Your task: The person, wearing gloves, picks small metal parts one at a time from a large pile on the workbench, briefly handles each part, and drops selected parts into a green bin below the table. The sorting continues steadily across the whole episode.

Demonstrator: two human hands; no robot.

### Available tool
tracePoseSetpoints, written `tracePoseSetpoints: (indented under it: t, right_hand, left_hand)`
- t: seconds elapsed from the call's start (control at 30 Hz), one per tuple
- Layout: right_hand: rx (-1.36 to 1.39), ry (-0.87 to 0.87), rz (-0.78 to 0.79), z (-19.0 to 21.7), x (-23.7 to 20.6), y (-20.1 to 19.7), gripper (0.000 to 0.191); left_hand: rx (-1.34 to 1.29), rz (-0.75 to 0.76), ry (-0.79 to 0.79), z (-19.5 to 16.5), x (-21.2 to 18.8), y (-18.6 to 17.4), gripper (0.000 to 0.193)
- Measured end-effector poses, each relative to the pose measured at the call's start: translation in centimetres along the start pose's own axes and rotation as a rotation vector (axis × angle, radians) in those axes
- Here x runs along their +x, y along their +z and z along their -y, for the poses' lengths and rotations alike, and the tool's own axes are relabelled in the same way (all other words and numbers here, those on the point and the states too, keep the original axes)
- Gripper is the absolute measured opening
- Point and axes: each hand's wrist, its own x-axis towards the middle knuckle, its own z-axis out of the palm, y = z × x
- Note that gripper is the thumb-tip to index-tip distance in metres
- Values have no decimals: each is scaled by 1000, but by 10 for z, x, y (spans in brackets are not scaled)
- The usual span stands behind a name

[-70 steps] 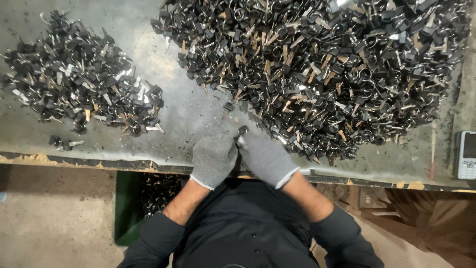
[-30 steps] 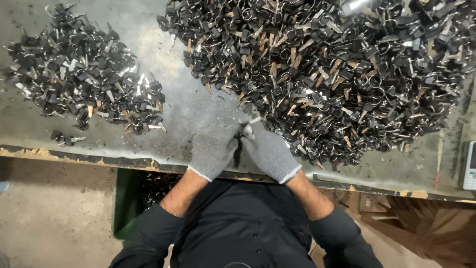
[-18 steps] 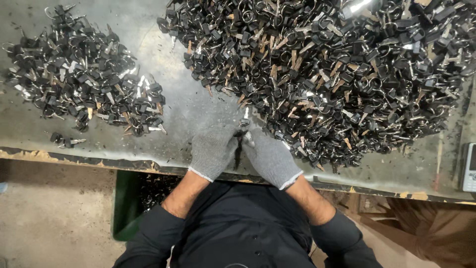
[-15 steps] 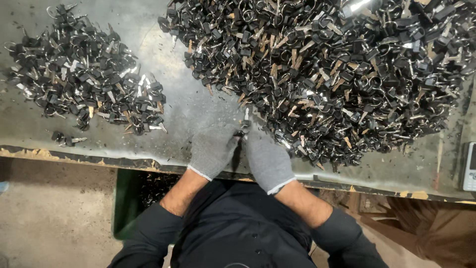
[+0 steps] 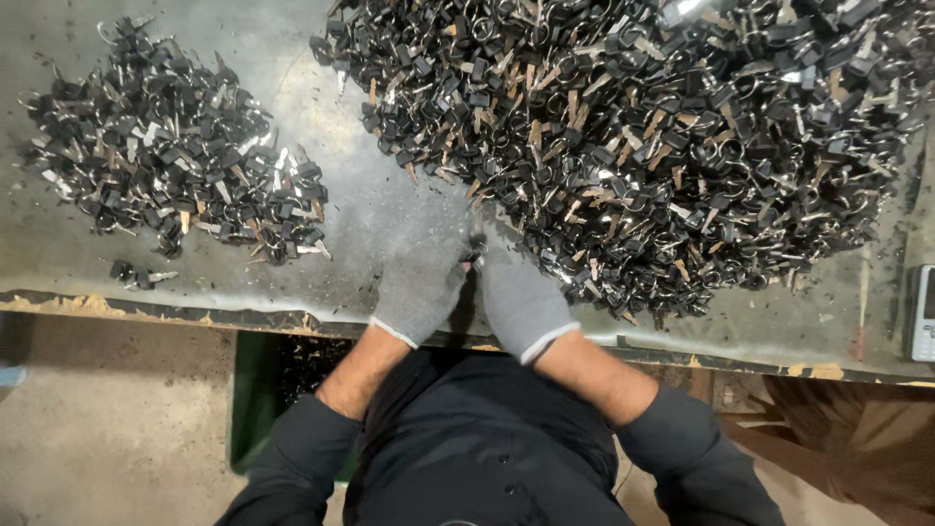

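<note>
Together, the left hand (image 5: 421,289) and right hand (image 5: 521,295) pinch one small key (image 5: 476,247) between their gloved fingertips, at the near edge of the table (image 5: 380,209). Its long axis cannot be told. Just right lies the big pile (image 5: 633,136); the small pile (image 5: 180,166) lies well apart, left.

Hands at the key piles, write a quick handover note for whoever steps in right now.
Left hand and right hand: both in grey gloves, pressed together at the near edge of the metal table, pinching one small dark key piece between them.
Big pile: keys with black heads, at the right, just beyond the hands.
Small pile: same kind, at the left, with a few strays near the table edge.
Green bin: below the table, holding dark bits.
Done: the small pile, it seems. Left: the big pile.
</note>
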Motion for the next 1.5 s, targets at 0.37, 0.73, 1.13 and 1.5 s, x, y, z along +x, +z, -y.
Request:
tracePoseSetpoints:
  t: [0.37,0.73,1.13,1.5]
  right_hand:
    - [-47,100,-48,20,-10,-15,47]
    - [-12,49,-54,11,-5,-33,28]
    - [-202,-86,-294,10,-21,-1,39]
    - [101,175,84,7,-26,-20,44]
  left_hand:
    - [232,-169,163,4,-14,15,50]
    - [50,-252,150,-4,-13,10,35]
    - [85,-291,114,-20,-17,8,32]
    - [260,-318,80,-19,-30,6,16]
